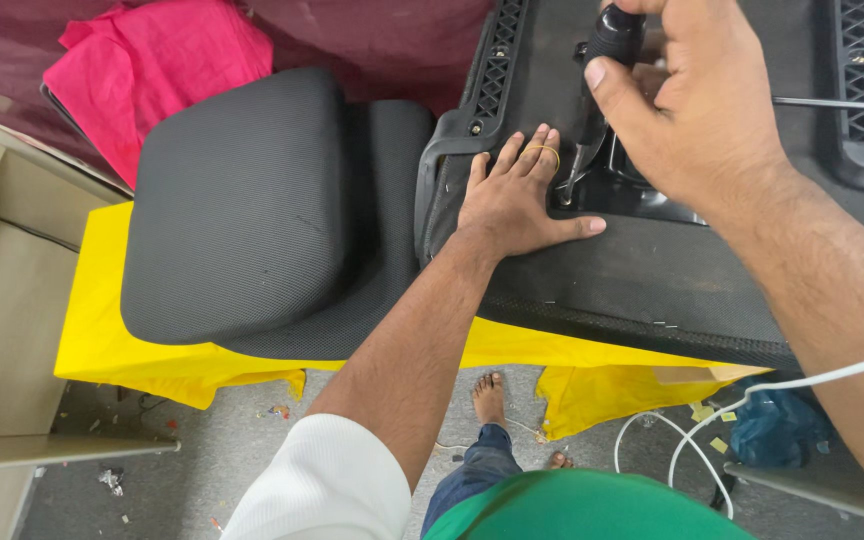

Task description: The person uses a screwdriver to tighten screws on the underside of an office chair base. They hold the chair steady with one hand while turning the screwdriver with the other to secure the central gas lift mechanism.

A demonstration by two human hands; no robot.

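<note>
Right hand [697, 110]: upper right of the frame, your fingers curled closed around the black handle of a screwdriver [602, 75], thumb lying along the grip. The tool stands nearly upright, its metal shaft running down to the metal plate [642, 195] at the centre of the seat underside.

Left hand [517, 200]: centre of the frame, open and flat, palm down, fingers spread on the upturned chair seat [652, 280], fingertips just beside the screwdriver tip and touching the edge of the metal plate. It holds nothing. A yellow band circles one finger.

Chair seat: black, lying bottom up across the right half of the frame, fabric stapled along its near edge, black plastic ribbed brackets [497, 65] bolted at its left and right sides.

Cushion [237, 200]: dark grey mesh, rounded, left of centre, touching the seat's left edge.

Yellow cloth [102, 330]: spread over the bench under the cushion and the seat, hanging over the near edge.

Pink cloth [152, 60]: bunched at the upper left, behind the cushion.

White cable [732, 410]: loops at the lower right, passing in front of your right forearm.

Floor [202, 460]: grey, lower part of the frame, scattered with small scraps; your bare feet stand on it below the bench edge.
</note>
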